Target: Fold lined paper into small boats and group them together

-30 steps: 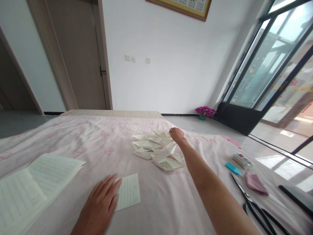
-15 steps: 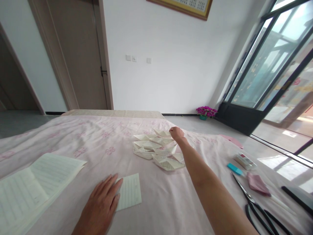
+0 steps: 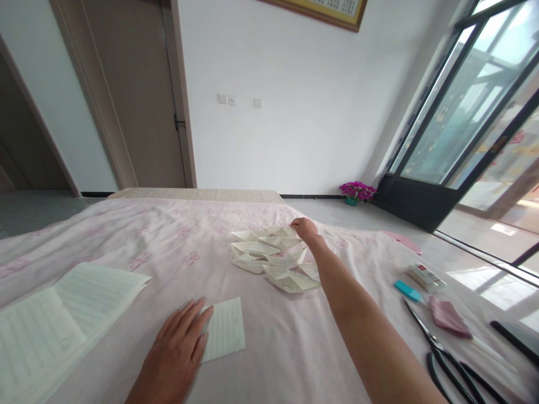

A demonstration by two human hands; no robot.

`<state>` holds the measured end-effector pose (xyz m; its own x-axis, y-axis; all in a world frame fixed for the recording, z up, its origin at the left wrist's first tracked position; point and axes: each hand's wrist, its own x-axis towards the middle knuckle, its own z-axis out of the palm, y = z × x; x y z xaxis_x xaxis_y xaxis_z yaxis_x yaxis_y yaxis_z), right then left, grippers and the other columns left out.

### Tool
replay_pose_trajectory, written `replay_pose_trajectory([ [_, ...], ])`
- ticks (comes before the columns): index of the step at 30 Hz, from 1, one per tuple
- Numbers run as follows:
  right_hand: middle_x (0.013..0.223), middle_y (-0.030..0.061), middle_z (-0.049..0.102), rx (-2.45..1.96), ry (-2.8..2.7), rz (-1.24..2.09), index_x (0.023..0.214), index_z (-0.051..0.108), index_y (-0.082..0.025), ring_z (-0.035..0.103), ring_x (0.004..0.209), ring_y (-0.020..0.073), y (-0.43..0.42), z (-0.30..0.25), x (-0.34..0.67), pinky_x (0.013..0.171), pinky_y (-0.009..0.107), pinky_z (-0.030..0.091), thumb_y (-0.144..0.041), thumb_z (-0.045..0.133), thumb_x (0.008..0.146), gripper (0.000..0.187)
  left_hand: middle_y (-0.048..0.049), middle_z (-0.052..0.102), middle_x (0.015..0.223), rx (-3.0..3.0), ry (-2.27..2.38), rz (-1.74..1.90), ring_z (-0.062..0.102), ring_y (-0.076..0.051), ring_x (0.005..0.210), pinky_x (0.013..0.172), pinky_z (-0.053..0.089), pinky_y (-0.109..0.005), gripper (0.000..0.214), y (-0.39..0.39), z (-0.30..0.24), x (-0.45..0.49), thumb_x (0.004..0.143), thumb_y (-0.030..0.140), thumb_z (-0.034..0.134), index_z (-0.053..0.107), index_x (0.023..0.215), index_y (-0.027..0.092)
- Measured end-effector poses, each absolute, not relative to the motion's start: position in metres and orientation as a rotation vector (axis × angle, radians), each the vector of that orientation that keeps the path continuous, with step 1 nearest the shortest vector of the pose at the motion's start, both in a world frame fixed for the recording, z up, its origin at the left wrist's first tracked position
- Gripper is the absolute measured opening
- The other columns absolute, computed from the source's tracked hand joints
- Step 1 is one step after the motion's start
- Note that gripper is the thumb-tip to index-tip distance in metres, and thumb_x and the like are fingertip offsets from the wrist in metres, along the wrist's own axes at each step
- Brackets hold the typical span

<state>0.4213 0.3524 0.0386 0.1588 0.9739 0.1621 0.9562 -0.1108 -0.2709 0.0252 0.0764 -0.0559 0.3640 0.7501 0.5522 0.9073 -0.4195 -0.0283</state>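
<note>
Several folded paper boats [image 3: 290, 279] made of pale lined paper sit in a cluster at the middle of the cloth. My right hand [image 3: 305, 230] reaches to the back of the cluster, fingers pinched on the end of a rear paper boat [image 3: 278, 232]. The fingertips are partly hidden by the hand itself. Closer to me, my left hand [image 3: 181, 336] lies flat with its fingers stretched out, pressing the left edge of a small lined paper piece [image 3: 226, 330].
An open lined notebook [image 3: 71, 314] lies at left. Along the right are black-handled scissors [image 3: 434, 340], a blue eraser-like piece [image 3: 407, 290], a small white box [image 3: 426, 277] and a pink cloth item [image 3: 448, 318]. A pink flowered cloth [image 3: 177, 269] covers the surface.
The rear paper boat has come down a little, its left tip lower than before, with my right hand still on it. My left hand stays in place. The view has shifted slightly.
</note>
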Motion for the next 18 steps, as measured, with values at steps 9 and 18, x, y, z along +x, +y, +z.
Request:
replay_pose_trajectory([
  [9,0.109,0.0030,0.072,-2.149,-1.882,0.095,0.104,0.074,-0.031,0.065,0.100,0.0211,0.354,0.037,0.421,0.077,0.025,0.045,-0.031,0.054,0.085,0.028,-0.0035,0.059,0.137,-2.308,-1.458,-0.703,0.055,-0.022,0.124,0.103,0.048,-0.042,0.040,0.075,-0.056,0.025,0.091,0.030,0.048,0.059,0.129,0.028],
  [18,0.106,0.0096,0.071,-2.220,-1.823,0.089,0.100,0.074,-0.023,0.065,0.096,0.0217,0.345,0.041,0.415,0.077,0.026,0.045,-0.034,0.047,0.089,0.031,-0.0038,0.059,0.137,-2.326,-1.477,-0.722,0.055,-0.022,0.124,0.105,0.046,-0.042,0.040,0.077,-0.057,0.025,0.091,0.031,0.048,0.060,0.129,0.028],
])
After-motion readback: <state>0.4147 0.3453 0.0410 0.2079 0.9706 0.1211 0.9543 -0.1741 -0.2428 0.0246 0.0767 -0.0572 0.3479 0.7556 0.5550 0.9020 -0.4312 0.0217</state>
